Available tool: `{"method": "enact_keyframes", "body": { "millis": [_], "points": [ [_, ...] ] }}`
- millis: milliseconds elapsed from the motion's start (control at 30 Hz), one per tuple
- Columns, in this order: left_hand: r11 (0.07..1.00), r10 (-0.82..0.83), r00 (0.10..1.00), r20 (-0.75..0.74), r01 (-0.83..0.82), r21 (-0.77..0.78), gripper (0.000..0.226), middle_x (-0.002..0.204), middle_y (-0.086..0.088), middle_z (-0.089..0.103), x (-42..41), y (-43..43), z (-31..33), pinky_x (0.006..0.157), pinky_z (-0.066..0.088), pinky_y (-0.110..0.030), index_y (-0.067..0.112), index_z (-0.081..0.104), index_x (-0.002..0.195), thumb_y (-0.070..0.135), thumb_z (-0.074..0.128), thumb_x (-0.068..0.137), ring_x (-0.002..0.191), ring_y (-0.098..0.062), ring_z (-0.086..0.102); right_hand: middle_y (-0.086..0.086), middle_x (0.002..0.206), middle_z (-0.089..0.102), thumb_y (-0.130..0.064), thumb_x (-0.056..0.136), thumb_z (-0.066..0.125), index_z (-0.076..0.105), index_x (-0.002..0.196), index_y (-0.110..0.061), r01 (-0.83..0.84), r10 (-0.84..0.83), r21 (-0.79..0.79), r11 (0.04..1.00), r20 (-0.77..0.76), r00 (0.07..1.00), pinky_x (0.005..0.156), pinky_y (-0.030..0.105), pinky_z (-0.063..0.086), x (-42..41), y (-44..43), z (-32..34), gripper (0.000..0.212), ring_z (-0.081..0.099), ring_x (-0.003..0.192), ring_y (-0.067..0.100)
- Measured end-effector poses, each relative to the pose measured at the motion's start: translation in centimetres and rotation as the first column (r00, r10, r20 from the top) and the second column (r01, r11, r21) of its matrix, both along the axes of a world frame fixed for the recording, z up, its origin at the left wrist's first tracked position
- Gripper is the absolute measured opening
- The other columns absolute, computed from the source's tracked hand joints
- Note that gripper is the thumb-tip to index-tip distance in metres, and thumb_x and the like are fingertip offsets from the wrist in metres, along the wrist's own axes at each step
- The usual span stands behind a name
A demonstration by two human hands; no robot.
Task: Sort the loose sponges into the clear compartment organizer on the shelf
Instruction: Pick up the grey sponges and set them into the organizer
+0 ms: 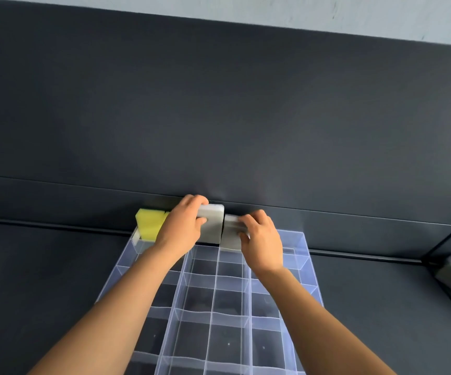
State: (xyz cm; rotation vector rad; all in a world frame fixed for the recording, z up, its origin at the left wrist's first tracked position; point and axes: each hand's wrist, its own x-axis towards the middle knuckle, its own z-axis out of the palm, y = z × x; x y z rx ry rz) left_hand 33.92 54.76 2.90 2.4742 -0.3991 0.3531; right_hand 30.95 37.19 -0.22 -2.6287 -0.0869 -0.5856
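Grey sponge (pixel 214 224) gripped by left hand (pixel 182 226), second grey sponge (pixel 229 238) gripped by right hand (pixel 262 240). Seat each straight down, clear of organizer (pixel 306 244) dividers.

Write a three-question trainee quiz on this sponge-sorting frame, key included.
1. True or false: the yellow foam sponge stands in the far row of the clear plastic compartment organizer.
2. Multiple choice: the right hand grips A) a yellow sponge, B) a low grey foam sponge, C) nothing.
3. Fill in: the left hand grips a tall grey block sponge that stands to the ___ of the yellow one.

Key: 1 true; 2 B; 3 right.
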Motion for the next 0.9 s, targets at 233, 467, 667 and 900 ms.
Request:
{"method": "enact_keyframes", "body": {
  "millis": [233, 467, 667, 900],
  "points": [
    [0.974, -0.024, 0.978, 0.209, -0.024, 0.224, 0.026, 0.096, -0.01, 0.056, 0.2, -0.2, -0.6, 0.071, 0.052, -0.039, 0.004, 0.064, 0.092, -0.001, 0.075, 0.069, 0.088, -0.03, 0.055, 0.007, 0.093, 0.058, 0.004, 0.072, 0.067, 0.068, 0.092, -0.008, -0.002, 0.003, -0.028, 1.0, 0.056, 0.998, 0.049, 0.036, 0.05, 0.1, 0.0, -0.4, 0.023, 0.056, 0.081, 0.031],
    [0.939, -0.087, 0.982, 0.169, 0.024, 0.343, 0.03, 0.083, -0.003, 0.059, 0.2, 0.3, -2.2, 0.057, 0.053, -0.035, 0.008, 0.068, 0.083, -0.009, 0.077, 0.059, 0.077, -0.028, 0.056, 0.005, 0.094, 0.062, 0.01, 0.058, 0.074, 0.069, 0.088, -0.009, 0.017, 0.0, -0.162, 0.987, 0.103, 0.995, 0.036, 0.029, 0.043, -0.1, 0.4, -0.7, 0.036, 0.054, 0.07, 0.028],
    [0.901, -0.1, 0.978, 0.185, 0.01, 0.433, 0.032, 0.087, -0.007, 0.064, -0.3, 0.4, -1.7, 0.062, 0.053, -0.035, 0.006, 0.07, 0.089, 0.002, 0.082, 0.06, 0.078, -0.03, 0.059, 0.007, 0.11, 0.062, 0.007, 0.062, 0.073, 0.064, 0.112, -0.007, 0.012, -0.003, -0.209, 0.978, 0.044, 0.999, 0.055, 0.031, 0.052, -0.6, 0.3, -0.7, 0.053, 0.059, 0.085, 0.029],
    [0.878, -0.077, 0.979, 0.188, -0.022, 0.478, 0.042, 0.098, -0.007, 0.065, -2.5, -0.5, -1.0, 0.072, 0.051, -0.037, 0.009, 0.067, 0.096, 0.015, 0.085, 0.058, 0.092, -0.029, 0.06, 0.015, 0.127, 0.057, -0.002, 0.069, 0.073, 0.056, 0.123, -0.006, 0.007, -0.002, -0.23, 0.973, 0.019, 1.0, 0.087, 0.042, 0.051, -3.2, -1.0, -0.5, 0.057, 0.054, 0.116, 0.034]
  ]
}}
